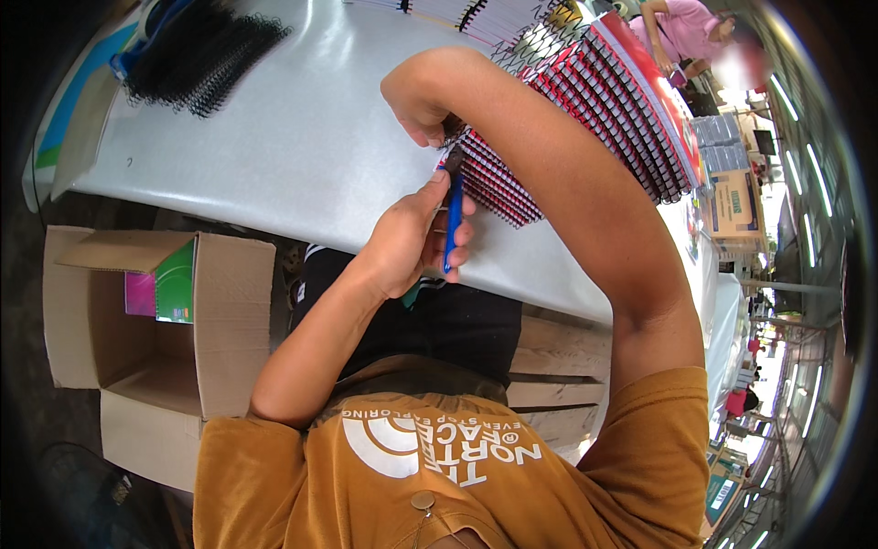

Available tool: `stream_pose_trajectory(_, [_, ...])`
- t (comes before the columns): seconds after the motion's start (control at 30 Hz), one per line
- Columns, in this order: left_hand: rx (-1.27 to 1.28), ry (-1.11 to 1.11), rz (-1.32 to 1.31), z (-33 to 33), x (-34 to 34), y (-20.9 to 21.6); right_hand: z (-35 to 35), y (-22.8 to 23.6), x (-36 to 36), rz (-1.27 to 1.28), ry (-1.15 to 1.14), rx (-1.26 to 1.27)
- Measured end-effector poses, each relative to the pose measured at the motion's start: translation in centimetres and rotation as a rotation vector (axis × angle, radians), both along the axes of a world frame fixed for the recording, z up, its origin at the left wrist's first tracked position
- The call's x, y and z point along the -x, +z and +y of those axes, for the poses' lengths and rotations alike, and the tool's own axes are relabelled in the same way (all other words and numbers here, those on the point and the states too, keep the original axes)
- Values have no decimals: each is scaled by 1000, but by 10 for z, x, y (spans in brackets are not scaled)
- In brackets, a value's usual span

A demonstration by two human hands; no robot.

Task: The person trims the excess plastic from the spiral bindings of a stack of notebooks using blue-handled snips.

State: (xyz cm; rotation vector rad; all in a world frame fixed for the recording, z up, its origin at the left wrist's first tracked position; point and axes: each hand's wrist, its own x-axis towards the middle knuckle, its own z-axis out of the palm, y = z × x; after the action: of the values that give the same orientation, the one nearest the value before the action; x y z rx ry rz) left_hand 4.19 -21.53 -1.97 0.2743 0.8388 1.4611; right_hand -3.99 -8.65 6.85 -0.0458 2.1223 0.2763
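Observation:
My left hand (409,236) is wrapped round a pair of pliers with blue handles (455,215). The dark jaws of the pliers meet the near left corner of a stack of spiral-bound notebooks (604,114), which have red edges and black wire coils. From the right, my right arm arches over the stack. My right hand (422,96) bends down at the same corner with its fingers curled in, close to the jaws. What those fingers pinch is hidden behind the hand. The notebooks lie fanned in a slanting row on the table (265,156).
A bundle of loose black coils (206,59) lies at the table's far left. Below the left edge, an open cardboard box (235,320) holds pink and green items. More bound pages (439,20) lie at the far edge. A person in pink (686,32) works at far right.

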Motion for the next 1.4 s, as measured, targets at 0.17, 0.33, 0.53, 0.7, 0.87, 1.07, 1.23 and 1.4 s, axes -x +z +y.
stream_pose_trajectory(0.17, [27, 88, -43, -2, -9, 11, -18, 30, -7, 97, -39, -107])
stream_pose_trajectory(0.33, [7, 111, -103, 9, -7, 15, -16, 38, -9, 98, -41, -136])
stream_pose_trajectory(0.53, [-36, 49, 13, -4, -6, 4, -3, 38, -7, 34, -109, 3])
stream_pose_trajectory(0.7, [-62, 111, -50, 6, -10, 14, -2, 38, -6, 44, -81, 2])
stream_pose_trajectory(0.87, [-447, -60, -323, 4, 5, -24, -4, 37, -6, 89, -56, -21])
stream_pose_trajectory(1.07, [-38, 99, -21, 4, -12, 23, -3, 36, -6, 86, -46, -17])
stream_pose_trajectory(1.23, [-216, 45, -115, 9, -4, 17, -5, 44, -9, 89, -35, -18])
stream_pose_trajectory(1.4, [-25, 2, 138, -6, -7, 23, -21, 54, -17, 189, 9, -214])
